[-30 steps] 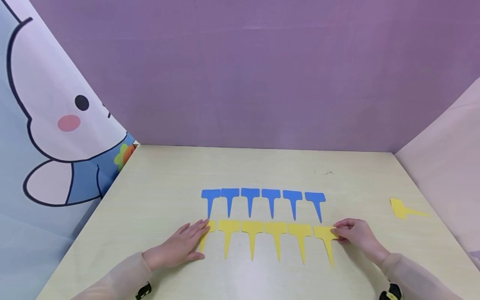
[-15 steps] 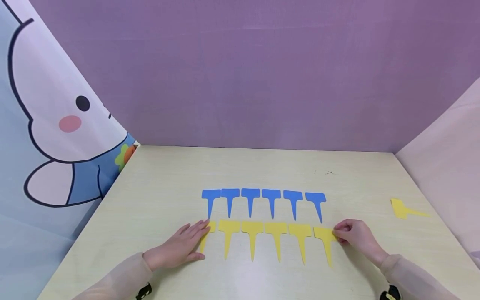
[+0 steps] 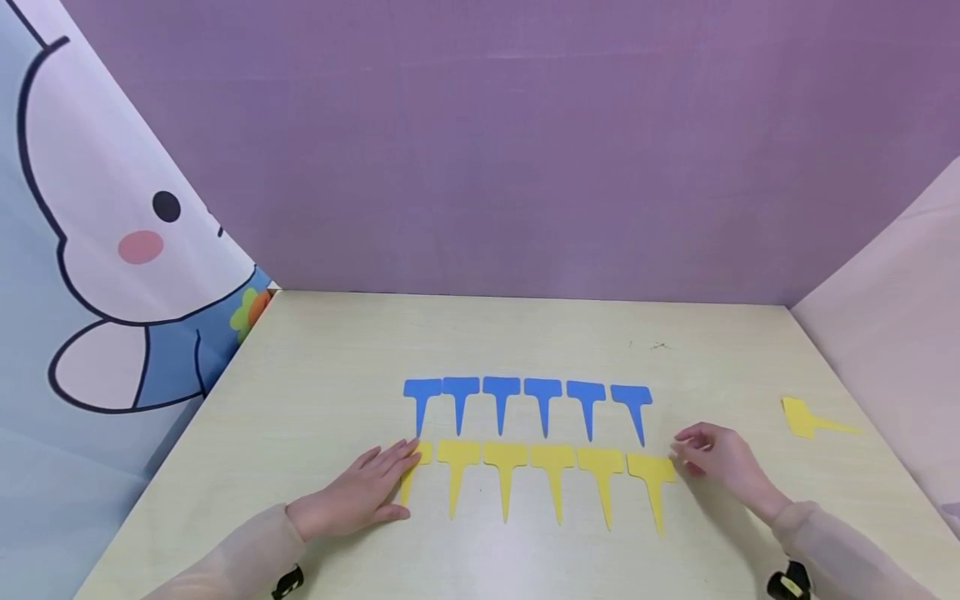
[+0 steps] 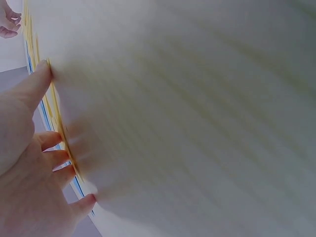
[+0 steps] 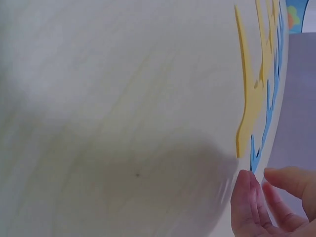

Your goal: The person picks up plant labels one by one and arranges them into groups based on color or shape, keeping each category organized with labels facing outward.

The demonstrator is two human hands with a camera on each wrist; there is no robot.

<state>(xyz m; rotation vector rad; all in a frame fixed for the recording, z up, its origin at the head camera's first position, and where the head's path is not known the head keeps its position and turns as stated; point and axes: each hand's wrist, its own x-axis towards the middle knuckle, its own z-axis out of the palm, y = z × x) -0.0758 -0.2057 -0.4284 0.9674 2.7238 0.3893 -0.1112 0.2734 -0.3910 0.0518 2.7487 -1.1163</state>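
Note:
Yellow T-shaped plant labels lie in a row across the table, stems toward me. My left hand (image 3: 356, 497) rests flat on the leftmost yellow label (image 3: 424, 452), fingers extended, covering part of it. At the row's other end, my right hand (image 3: 720, 462) is just right of the rightmost yellow label (image 3: 652, 469), apart from it, with fingers loosely bent and holding nothing. In the right wrist view a gap shows between the thumb and the fingers (image 5: 244, 197). Behind the yellow row lies a row of several blue plant labels (image 3: 501, 386), also stems toward me.
One more yellow label (image 3: 802, 418) lies by itself near the right side of the pale wooden table (image 3: 517, 333), its stem pointing right. A purple panel (image 3: 525, 150) stands behind the table. A cartoon-printed cloth (image 3: 105, 275) hangs at the left, a pale one (image 3: 900, 292) at the right.
My right hand has let go of the rightmost yellow label and moved slightly up and right. That label's stem has swung a little left. The left hand stays in place.

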